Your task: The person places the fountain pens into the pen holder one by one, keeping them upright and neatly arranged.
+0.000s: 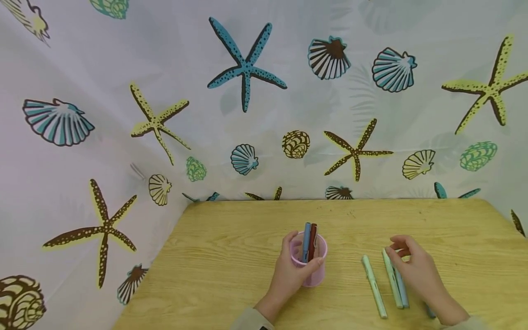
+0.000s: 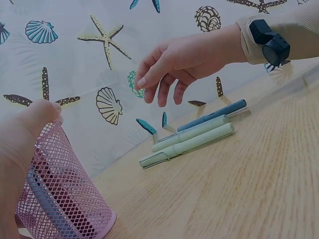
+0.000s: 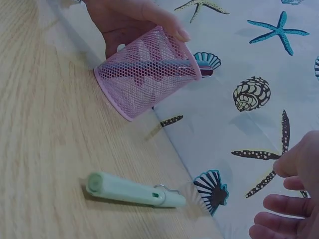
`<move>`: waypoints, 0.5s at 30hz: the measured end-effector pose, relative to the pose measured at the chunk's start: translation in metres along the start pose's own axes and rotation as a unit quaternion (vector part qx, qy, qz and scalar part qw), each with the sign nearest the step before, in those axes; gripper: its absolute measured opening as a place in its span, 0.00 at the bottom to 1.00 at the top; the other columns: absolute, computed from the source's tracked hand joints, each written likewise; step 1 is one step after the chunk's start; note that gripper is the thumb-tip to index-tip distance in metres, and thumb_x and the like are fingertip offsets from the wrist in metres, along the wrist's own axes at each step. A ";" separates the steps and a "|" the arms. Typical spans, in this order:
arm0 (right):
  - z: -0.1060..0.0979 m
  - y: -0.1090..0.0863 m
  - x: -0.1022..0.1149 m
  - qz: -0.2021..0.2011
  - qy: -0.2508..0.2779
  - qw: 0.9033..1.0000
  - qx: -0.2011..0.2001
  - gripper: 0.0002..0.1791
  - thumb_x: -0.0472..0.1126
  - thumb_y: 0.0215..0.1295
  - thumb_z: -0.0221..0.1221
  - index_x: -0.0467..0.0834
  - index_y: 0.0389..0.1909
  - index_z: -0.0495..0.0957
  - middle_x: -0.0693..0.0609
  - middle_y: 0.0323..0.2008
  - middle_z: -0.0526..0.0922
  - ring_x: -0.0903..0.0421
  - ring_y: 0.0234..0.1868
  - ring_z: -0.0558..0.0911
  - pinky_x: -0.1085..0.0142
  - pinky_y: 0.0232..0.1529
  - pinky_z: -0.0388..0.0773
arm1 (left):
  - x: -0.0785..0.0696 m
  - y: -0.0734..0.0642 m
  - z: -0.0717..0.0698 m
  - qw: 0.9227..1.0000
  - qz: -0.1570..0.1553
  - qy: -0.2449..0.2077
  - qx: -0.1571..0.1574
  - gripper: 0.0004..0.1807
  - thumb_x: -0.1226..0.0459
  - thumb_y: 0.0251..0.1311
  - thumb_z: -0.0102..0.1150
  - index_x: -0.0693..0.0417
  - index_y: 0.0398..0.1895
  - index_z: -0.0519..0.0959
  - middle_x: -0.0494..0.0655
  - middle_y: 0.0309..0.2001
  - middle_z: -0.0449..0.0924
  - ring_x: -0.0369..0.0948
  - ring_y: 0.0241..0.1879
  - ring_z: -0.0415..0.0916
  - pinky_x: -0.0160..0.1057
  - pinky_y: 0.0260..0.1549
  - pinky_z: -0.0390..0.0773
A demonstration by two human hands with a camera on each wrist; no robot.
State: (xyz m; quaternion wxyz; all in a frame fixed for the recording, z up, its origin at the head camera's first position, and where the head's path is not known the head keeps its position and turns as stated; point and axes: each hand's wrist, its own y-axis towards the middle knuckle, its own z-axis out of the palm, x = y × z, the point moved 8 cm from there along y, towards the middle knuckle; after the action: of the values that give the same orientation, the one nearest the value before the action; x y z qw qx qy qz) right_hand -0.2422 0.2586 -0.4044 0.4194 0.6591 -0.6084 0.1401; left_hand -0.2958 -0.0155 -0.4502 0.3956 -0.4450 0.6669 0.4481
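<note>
My left hand [image 1: 287, 271] grips a pink mesh pen cup [image 1: 316, 277], thumb on its near side and fingers round the far side. Inside the cup lean a blue pen [image 1: 306, 244] and a dark red pen [image 1: 313, 243]. My right hand [image 1: 420, 272] hovers above the pens on the table, fingers loosely bent and holding nothing. Beneath it lies a light green pen [image 1: 392, 278] with a blue pen [image 1: 404, 295] close alongside. Another light green pen [image 1: 374, 288] lies to their left. Part of a dark blue pen [image 1: 430, 311] shows beside the right wrist.
The wood-grain table [image 1: 231, 247] meets a pale cloth backdrop [image 1: 272, 178] printed with starfish and shells. This cloth also rises along the left and right sides. A dark device [image 2: 269, 42] is strapped on the right wrist.
</note>
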 end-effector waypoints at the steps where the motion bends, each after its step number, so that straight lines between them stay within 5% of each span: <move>1: -0.003 0.000 -0.002 -0.002 -0.004 1.000 -0.004 0.17 0.44 0.67 0.55 0.36 0.50 0.71 0.46 0.39 0.79 0.55 0.36 0.75 0.70 0.29 0.74 | 0.000 0.000 0.000 1.000 0.000 0.000 -0.001 0.44 0.47 0.48 0.67 0.37 0.66 0.54 0.49 0.58 0.68 0.46 0.53 0.70 0.47 0.46 0.73; 6: -0.020 0.000 -0.012 0.002 -0.023 0.999 -0.025 0.17 0.43 0.67 0.55 0.35 0.50 0.71 0.43 0.39 0.79 0.60 0.34 0.75 0.71 0.28 0.73 | -0.001 0.000 -0.002 1.000 0.003 0.005 -0.005 0.44 0.46 0.47 0.67 0.37 0.66 0.54 0.48 0.57 0.68 0.46 0.51 0.71 0.46 0.46 0.73; 15: -0.027 -0.005 -0.037 0.080 -0.034 0.996 0.014 0.27 0.52 0.69 0.49 0.32 0.56 0.65 0.37 0.43 0.77 0.44 0.38 0.77 0.62 0.27 0.74 | 0.000 -0.002 -0.001 1.000 0.003 0.006 -0.002 0.44 0.46 0.47 0.68 0.38 0.66 0.55 0.46 0.58 0.68 0.46 0.52 0.70 0.46 0.46 0.73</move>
State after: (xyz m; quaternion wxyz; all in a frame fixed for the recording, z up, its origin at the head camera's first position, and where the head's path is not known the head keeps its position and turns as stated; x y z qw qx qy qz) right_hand -0.2372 0.3034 -0.4157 0.3767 0.6186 -0.6709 0.1591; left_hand -0.2942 -0.0171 -0.4504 0.3894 -0.4462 0.6696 0.4482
